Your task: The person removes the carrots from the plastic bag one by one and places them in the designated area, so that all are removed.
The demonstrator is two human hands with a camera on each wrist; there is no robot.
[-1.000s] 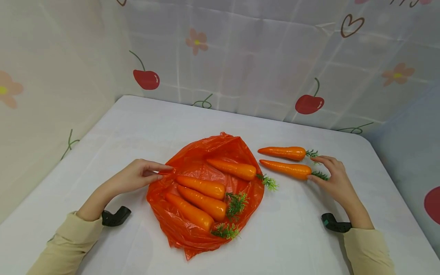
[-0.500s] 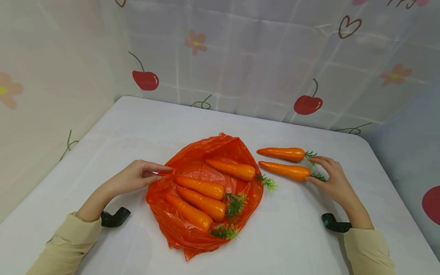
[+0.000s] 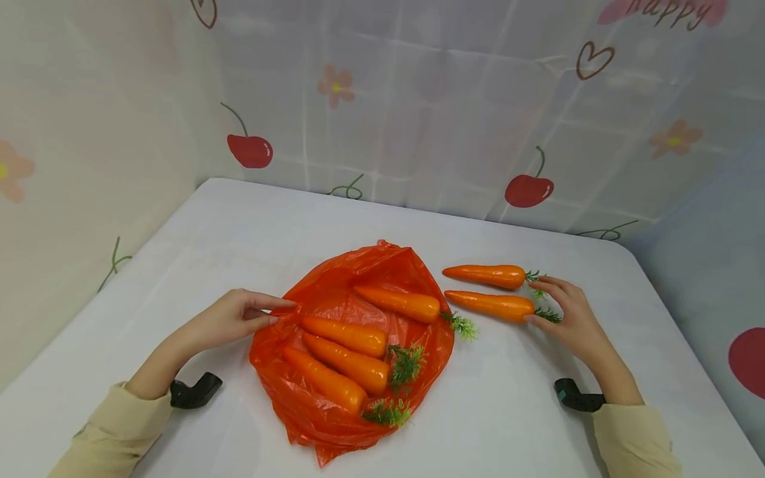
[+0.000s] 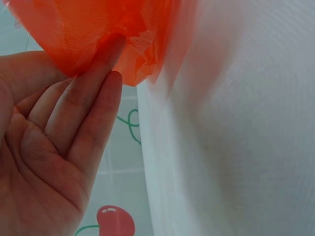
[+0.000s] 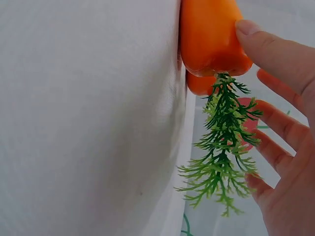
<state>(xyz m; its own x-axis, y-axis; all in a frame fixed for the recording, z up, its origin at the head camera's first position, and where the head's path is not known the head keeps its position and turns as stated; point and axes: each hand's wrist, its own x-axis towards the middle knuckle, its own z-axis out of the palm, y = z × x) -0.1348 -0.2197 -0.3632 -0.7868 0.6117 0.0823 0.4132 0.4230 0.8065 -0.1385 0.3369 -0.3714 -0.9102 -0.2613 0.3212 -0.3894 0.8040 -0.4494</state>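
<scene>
In the head view, a crumpled red plastic bag [image 3: 358, 265] lies spread on the table with several orange carrots [image 3: 397, 303] on it, their green tops pointing right. My left hand [image 3: 224, 322] pinches the bag's left edge between thumb and fingers; the left wrist view shows the film between them. Two more carrots lie side by side to the right of the bag, a far one [image 3: 484, 275] and a near one [image 3: 490, 305]. Beside their leafy ends is my right hand [image 3: 570, 318], thumb touching the near carrot's thick end, fingers spread apart past its green leaves [image 5: 221, 142].
A white cloth covers the table [image 3: 478, 411]. Behind it hangs a pale curtain [image 3: 418, 119] printed with cherries, flowers and hearts. Black curved devices [image 3: 196, 390] sit at both wrists, below beige sleeves.
The head view has tilted up a little, so everything sits lower in it. Both hands stay nearly still, with the right thumb still at the near carrot.
</scene>
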